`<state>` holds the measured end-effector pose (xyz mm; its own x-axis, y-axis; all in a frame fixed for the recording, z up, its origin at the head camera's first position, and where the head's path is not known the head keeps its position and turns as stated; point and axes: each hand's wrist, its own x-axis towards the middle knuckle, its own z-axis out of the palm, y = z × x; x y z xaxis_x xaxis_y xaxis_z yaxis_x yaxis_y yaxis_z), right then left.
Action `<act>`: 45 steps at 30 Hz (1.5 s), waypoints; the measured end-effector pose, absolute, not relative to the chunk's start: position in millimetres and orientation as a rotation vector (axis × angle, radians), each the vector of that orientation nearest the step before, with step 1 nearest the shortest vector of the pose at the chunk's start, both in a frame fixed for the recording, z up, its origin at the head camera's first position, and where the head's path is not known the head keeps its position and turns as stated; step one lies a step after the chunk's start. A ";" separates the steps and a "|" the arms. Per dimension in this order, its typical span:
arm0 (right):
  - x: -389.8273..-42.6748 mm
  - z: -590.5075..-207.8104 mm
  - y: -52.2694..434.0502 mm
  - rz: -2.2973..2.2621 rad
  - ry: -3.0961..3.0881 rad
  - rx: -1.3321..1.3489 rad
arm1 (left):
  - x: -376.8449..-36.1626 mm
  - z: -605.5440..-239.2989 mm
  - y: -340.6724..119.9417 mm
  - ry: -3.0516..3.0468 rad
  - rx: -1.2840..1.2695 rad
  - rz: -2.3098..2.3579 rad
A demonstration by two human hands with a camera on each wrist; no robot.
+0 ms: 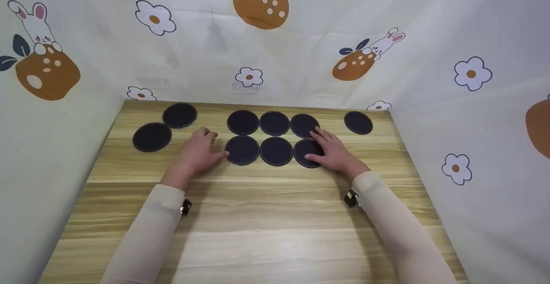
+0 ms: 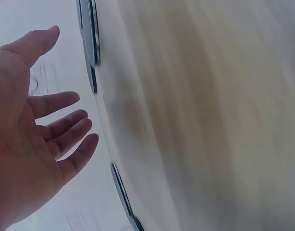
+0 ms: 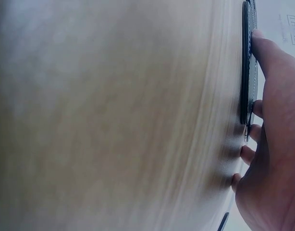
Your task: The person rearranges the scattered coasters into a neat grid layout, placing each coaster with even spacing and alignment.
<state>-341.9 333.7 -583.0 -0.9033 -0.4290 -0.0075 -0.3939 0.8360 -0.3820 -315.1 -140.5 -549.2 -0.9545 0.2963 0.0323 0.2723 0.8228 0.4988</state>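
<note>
Black round coasters with stitched rims lie on the wooden table in two rows of three, edges close together. My right hand (image 1: 335,153) rests on the right end of this group, its thumb on the front-right coaster (image 1: 306,153) and a fingertip at the back-right coaster (image 1: 304,125). In the right wrist view that hand (image 3: 282,125) has its thumb tip on a coaster's (image 3: 251,72) upper face. On the other side my left hand (image 1: 201,151) has its thumb tip right at the front-left coaster (image 1: 242,150). The left wrist view shows this hand (image 2: 37,115) with relaxed, spread fingers, holding nothing.
Two more coasters lie at the left, one nearer (image 1: 152,137) and one farther back (image 1: 179,115). A single coaster (image 1: 358,122) lies at the back right. Printed cloth walls (image 1: 193,65) border the table (image 1: 266,215) at the back and both sides.
</note>
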 end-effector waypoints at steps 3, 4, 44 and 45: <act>-342.2 -583.4 333.5 -0.575 2.921 -0.662 | -312.7 -551.4 -159.4 2.981 0.430 0.825; -342.3 -583.5 333.4 -0.573 2.921 -0.663 | -311.5 -551.5 -165.9 2.989 0.414 0.831; -339.5 -577.5 332.5 -0.546 2.934 -0.650 | -327.0 -547.7 -290.4 2.897 -0.031 0.907; -339.3 -577.8 332.2 -0.544 2.936 -0.653 | -327.0 -547.4 -292.7 2.881 -0.017 0.910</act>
